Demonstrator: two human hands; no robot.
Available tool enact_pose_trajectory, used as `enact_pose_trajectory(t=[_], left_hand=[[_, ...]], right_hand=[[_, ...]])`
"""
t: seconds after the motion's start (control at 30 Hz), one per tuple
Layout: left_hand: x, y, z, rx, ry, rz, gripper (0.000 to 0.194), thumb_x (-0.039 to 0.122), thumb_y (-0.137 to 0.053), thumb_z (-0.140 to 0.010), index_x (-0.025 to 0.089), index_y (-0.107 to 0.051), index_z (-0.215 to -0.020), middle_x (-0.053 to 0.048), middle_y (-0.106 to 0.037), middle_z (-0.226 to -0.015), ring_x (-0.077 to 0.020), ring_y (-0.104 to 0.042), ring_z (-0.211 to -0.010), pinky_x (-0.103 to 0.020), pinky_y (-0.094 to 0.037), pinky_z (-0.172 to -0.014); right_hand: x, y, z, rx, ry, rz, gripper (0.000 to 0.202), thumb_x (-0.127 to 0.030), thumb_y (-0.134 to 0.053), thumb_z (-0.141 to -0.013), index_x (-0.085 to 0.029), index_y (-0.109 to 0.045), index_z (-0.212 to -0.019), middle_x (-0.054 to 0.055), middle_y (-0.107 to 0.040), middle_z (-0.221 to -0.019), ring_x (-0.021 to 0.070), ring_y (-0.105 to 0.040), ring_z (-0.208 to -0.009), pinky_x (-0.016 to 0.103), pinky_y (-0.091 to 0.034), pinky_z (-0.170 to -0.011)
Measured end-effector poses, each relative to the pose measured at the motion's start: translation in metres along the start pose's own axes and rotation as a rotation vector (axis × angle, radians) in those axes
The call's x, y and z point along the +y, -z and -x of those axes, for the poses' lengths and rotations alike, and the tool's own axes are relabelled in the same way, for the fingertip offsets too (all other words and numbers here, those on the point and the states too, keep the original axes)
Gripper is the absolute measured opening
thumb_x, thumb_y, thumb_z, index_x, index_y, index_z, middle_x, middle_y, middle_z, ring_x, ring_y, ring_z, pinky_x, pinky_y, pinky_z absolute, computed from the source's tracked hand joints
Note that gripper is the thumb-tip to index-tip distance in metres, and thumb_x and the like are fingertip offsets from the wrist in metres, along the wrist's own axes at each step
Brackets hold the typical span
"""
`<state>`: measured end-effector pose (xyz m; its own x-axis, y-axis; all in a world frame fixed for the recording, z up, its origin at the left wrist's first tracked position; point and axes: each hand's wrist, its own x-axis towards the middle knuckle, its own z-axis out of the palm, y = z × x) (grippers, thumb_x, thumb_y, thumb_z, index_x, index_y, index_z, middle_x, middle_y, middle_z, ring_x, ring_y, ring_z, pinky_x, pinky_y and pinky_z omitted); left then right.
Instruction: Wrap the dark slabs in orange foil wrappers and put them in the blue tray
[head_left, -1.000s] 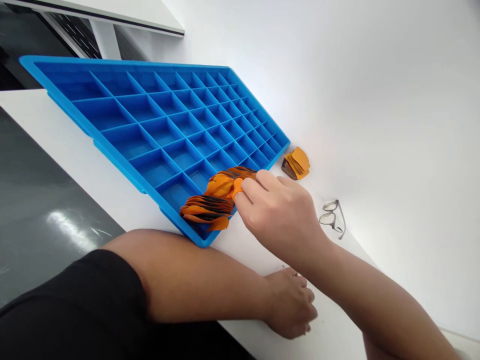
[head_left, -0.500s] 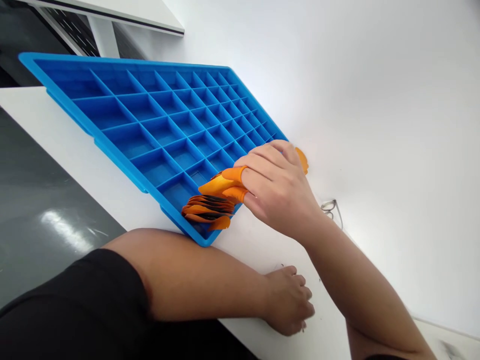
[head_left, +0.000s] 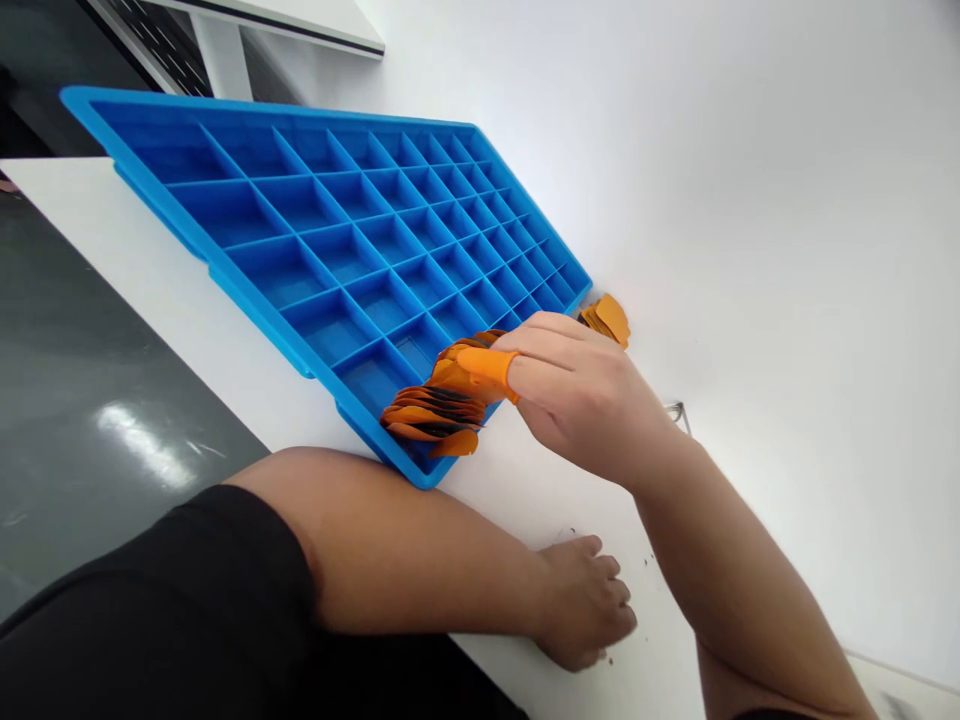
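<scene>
A blue divided tray [head_left: 330,375] lies tilted across the view, most of its compartments bare. Thin orange and black pieces [head_left: 431,412] stand packed in a row along its near right edge. Over this row is my right hand [head_left: 581,395], with an orange cover on its finger. Its fingertips are closed at the pieces; the thumb tip and anything pinched are hidden. My left hand [head_left: 589,603] rests on the white surface below the tray, fingers curled in, its palm hidden. Beyond the right hand sits a small stack of orange pieces [head_left: 609,320].
The white tabletop [head_left: 517,490] carries small dark specks near my left hand. Part of a thin-framed object [head_left: 677,412] shows behind my right forearm. Another white table edge [head_left: 315,25] is at the top left. Grey floor [head_left: 112,400] lies at the left.
The view has shifted slightly, moving the tray up and right in the picture. My right hand's covered fingers have come down against the row of pieces, and the far stack is more exposed.
</scene>
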<state>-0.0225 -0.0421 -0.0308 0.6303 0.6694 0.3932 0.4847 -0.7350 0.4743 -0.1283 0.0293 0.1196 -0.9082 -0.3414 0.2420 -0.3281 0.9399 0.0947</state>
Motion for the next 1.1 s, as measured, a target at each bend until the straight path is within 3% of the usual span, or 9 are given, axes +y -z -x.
enact_pose_trajectory(t=[0.2, 0.3, 0.4, 0.5, 0.6, 0.7, 0.8, 0.93, 1.1], left_hand=[[-0.003, -0.004, -0.001, -0.008, -0.013, -0.007, 0.03, 0.038, -0.066, -0.083, 0.016, -0.072, -0.102, -0.01, -0.076, -0.106, -0.028, -0.064, -0.098, -0.044, -0.045, -0.089], [-0.005, -0.007, -0.001, -0.006, -0.017, -0.014, 0.029, 0.037, -0.066, -0.082, 0.016, -0.072, -0.1, -0.011, -0.076, -0.108, -0.0289, -0.064, -0.1, -0.045, -0.045, -0.09], [-0.005, -0.008, -0.001, 0.004, -0.019, -0.017, 0.026, 0.037, -0.066, -0.081, 0.018, -0.072, -0.097, -0.011, -0.076, -0.107, -0.0289, -0.065, -0.1, -0.045, -0.045, -0.09], [-0.005, -0.008, -0.001, 0.014, -0.019, -0.017, 0.025, 0.037, -0.066, -0.081, 0.018, -0.072, -0.097, -0.01, -0.076, -0.106, -0.0284, -0.065, -0.1, -0.044, -0.046, -0.088], [-0.005, -0.007, -0.001, 0.013, -0.023, -0.008, 0.026, 0.036, -0.067, -0.081, 0.017, -0.072, -0.097, -0.01, -0.076, -0.106, -0.0275, -0.065, -0.102, -0.044, -0.046, -0.087], [-0.005, -0.006, 0.0, 0.011, -0.028, 0.001, 0.024, 0.034, -0.066, -0.081, 0.017, -0.072, -0.097, -0.01, -0.076, -0.106, -0.0274, -0.065, -0.105, -0.044, -0.047, -0.089], [-0.005, -0.006, 0.0, 0.023, -0.029, 0.005, 0.024, 0.035, -0.066, -0.081, 0.018, -0.072, -0.096, -0.009, -0.076, -0.107, -0.0279, -0.065, -0.106, -0.044, -0.046, -0.091], [-0.004, -0.008, 0.001, 0.033, -0.027, 0.009, 0.023, 0.035, -0.065, -0.081, 0.019, -0.072, -0.097, -0.009, -0.075, -0.11, -0.0278, -0.065, -0.107, -0.045, -0.045, -0.095], [-0.003, -0.009, -0.002, 0.012, -0.028, 0.011, 0.025, 0.035, -0.065, -0.081, 0.019, -0.072, -0.099, -0.01, -0.076, -0.113, -0.0291, -0.064, -0.109, -0.047, -0.045, -0.096]], right_hand=[[-0.012, 0.01, -0.016, -0.237, 0.049, 0.11, 0.033, 0.008, -0.04, -0.086, -0.016, -0.061, -0.08, 0.003, -0.059, -0.076, 0.0148, -0.042, -0.07, 0.031, -0.041, -0.062], [-0.013, 0.007, -0.024, -0.332, 0.008, 0.081, 0.029, 0.008, -0.047, -0.079, -0.016, -0.063, -0.08, 0.001, -0.057, -0.072, 0.0145, -0.041, -0.069, 0.031, -0.038, -0.06], [-0.012, 0.002, -0.026, -0.365, -0.049, 0.055, 0.026, 0.006, -0.051, -0.081, -0.017, -0.064, -0.079, -0.001, -0.058, -0.071, 0.0137, -0.042, -0.068, 0.031, -0.036, -0.061], [-0.011, -0.008, -0.021, -0.271, -0.061, 0.094, 0.025, 0.0, -0.05, -0.09, -0.018, -0.065, -0.081, 0.0, -0.063, -0.072, 0.0141, -0.045, -0.069, 0.031, -0.036, -0.061], [-0.012, -0.02, -0.011, -0.069, -0.061, 0.121, 0.03, -0.011, -0.047, -0.101, -0.018, -0.064, -0.077, 0.002, -0.07, -0.079, 0.0141, -0.051, -0.071, 0.031, -0.042, -0.062], [-0.013, -0.025, 0.002, 0.113, -0.124, 0.024, 0.02, -0.013, -0.054, -0.099, -0.018, -0.065, -0.083, 0.003, -0.076, -0.09, 0.0142, -0.062, -0.078, 0.03, -0.05, -0.07], [-0.013, -0.026, 0.011, 0.245, -0.26, -0.05, 0.005, -0.015, -0.066, -0.092, -0.019, -0.066, -0.09, 0.003, -0.076, -0.087, 0.0155, -0.066, -0.077, 0.03, -0.054, -0.069], [-0.01, -0.024, 0.018, 0.34, -0.304, -0.104, 0.002, -0.018, -0.07, -0.089, -0.02, -0.07, -0.09, 0.002, -0.073, -0.079, 0.0161, -0.066, -0.073, 0.031, -0.053, -0.063], [-0.008, -0.02, 0.029, 0.345, -0.431, -0.189, 0.005, -0.023, -0.079, -0.085, -0.022, -0.076, -0.088, 0.001, -0.076, -0.08, 0.0157, -0.068, -0.074, 0.032, -0.052, -0.067]])
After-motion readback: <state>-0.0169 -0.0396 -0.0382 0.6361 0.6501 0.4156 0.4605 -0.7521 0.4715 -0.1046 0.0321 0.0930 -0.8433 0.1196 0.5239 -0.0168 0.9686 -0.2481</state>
